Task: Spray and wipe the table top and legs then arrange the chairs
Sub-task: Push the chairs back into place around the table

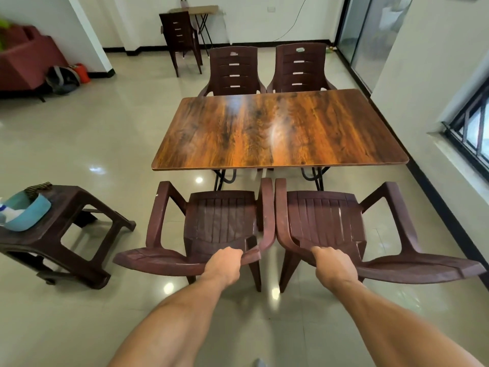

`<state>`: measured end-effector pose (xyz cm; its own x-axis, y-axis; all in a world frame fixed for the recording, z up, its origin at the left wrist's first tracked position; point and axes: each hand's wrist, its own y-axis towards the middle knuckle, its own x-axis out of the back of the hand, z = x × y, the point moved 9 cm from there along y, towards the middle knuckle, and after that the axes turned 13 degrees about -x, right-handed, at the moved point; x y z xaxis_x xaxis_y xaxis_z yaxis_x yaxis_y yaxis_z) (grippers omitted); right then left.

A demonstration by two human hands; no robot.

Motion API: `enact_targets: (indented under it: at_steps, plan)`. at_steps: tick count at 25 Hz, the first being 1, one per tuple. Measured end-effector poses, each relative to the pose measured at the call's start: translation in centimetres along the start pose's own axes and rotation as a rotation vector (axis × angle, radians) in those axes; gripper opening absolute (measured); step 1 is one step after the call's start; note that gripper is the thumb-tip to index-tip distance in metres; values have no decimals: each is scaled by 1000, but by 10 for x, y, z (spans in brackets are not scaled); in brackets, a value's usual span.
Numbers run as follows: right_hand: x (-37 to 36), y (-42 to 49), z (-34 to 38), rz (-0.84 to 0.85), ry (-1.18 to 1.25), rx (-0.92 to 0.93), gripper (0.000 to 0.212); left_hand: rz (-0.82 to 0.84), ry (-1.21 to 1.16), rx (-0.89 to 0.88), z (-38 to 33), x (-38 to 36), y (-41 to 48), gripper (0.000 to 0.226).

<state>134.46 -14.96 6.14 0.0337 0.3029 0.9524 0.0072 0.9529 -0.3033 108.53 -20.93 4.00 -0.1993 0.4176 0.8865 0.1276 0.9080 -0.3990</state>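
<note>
A glossy wood-grain table (280, 131) stands in the middle of the room on black folding legs. Two brown plastic armchairs stand side by side at its near edge, facing it. My left hand (223, 263) grips the top of the left near chair's (219, 221) backrest. My right hand (334, 263) grips the top of the right near chair's (328, 218) backrest. Across the table, two more brown chairs, the far left chair (233, 71) and the far right chair (300, 67), face me.
A brown plastic stool (68, 229) at the left holds a blue basin (26, 215) with a spray bottle in it. A fifth chair (181, 41) and a small folding table (201, 11) stand by the back wall. A wall with a window (473, 128) runs along the right.
</note>
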Motion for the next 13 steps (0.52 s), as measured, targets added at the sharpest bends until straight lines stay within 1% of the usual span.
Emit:
enact_targets:
  at_steps: [4, 7, 13]
  plan:
    - [-2, -4, -4, -1, 23, 13, 40, -11, -2, -29, 3, -1, -4, 34]
    - [-2, -8, -8, 6, -5, 20, 46, 7, -5, -39, 6, -7, -6, 36]
    - [-1, -12, -7, 1, -37, 23, 46, 19, 11, -49, 2, -9, -12, 41]
